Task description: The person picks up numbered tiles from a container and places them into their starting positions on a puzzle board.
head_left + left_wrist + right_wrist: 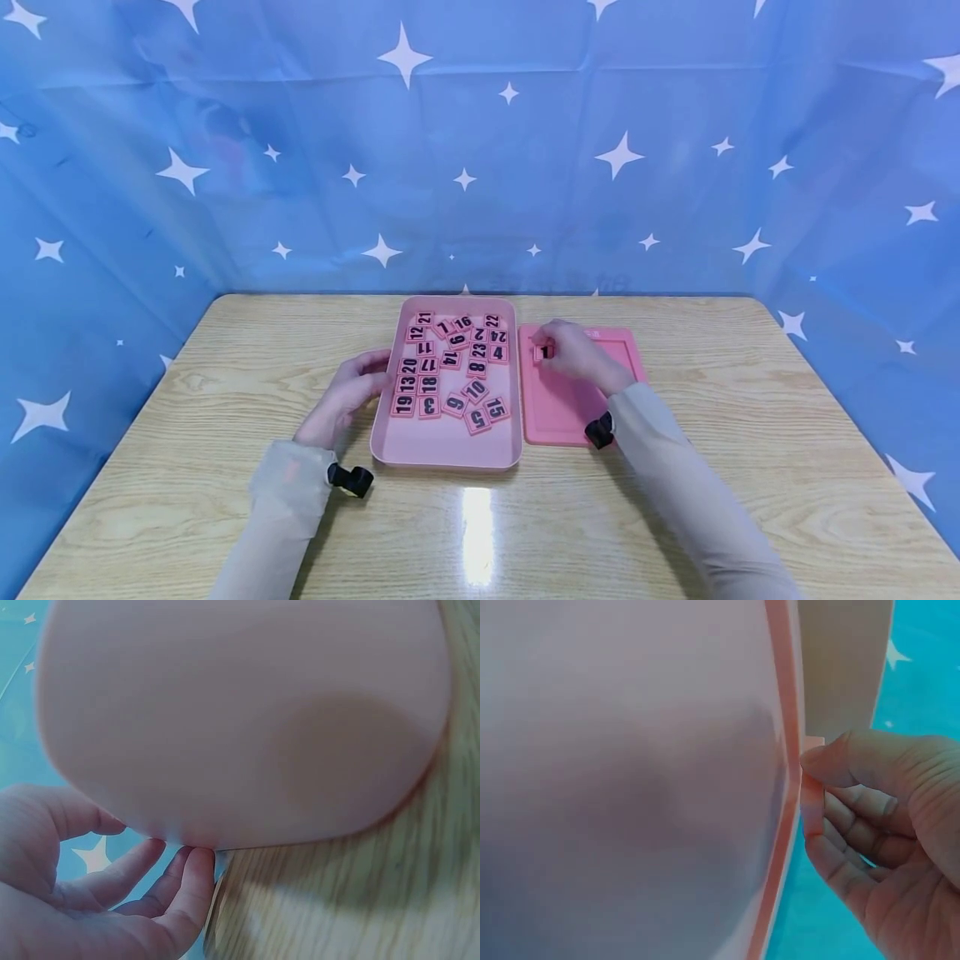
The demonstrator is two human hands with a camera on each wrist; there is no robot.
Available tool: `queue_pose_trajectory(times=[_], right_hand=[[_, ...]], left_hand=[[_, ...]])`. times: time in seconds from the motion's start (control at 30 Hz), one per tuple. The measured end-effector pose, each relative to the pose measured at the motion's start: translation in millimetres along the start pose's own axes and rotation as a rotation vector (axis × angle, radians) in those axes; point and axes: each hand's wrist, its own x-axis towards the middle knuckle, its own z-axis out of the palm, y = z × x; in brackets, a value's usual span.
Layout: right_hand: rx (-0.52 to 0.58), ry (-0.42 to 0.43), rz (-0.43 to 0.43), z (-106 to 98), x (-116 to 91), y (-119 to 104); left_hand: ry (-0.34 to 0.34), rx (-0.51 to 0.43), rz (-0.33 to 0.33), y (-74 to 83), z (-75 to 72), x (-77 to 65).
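A shallow pink tray [446,446] holds many pink number tiles [476,389] with black digits, lying loose at different angles. My left hand [352,390] is at the tray's left side, and in the left wrist view its fingertips [199,859] touch the outside of the wall. To the right of the tray lies a pink board [558,408] with a raised rim. At the board's upper left corner my right hand [573,354] pinches the number 1 tile [543,353]. The right wrist view shows this tile [812,802] edge-on between thumb and fingers, close against the board's rim.
Tray and board stand side by side on a light wooden table [225,400]. Behind and beside the table hangs a blue cloth [487,217] with white stars. Each wrist carries a small black camera mount [351,481].
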Motion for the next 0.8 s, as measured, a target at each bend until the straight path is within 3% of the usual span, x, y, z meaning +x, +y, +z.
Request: queue_pose_trajectory(times=[0.3,0.5,0.67,0.8], right_hand=[[0.004,-0.063,-0.003,3.1,7.9,0.4],[-0.035,-0.046,0.007,2.5,8.0,0.0],[-0.036,-0.006,0.075,-1.1,5.4,0.4],[-0.016,-0.032,0.121,-3.5,4.8,0.8]], left_hand=[[-0.007,0.004,0.013,1.7,-0.5,-1.8],[0.009,0.011,0.006,2.0,-0.4,-2.5],[0.000,0.012,0.012,0.5,-0.5,-2.1],[-0.003,0.015,0.018,-0.3,-0.3,-1.6]])
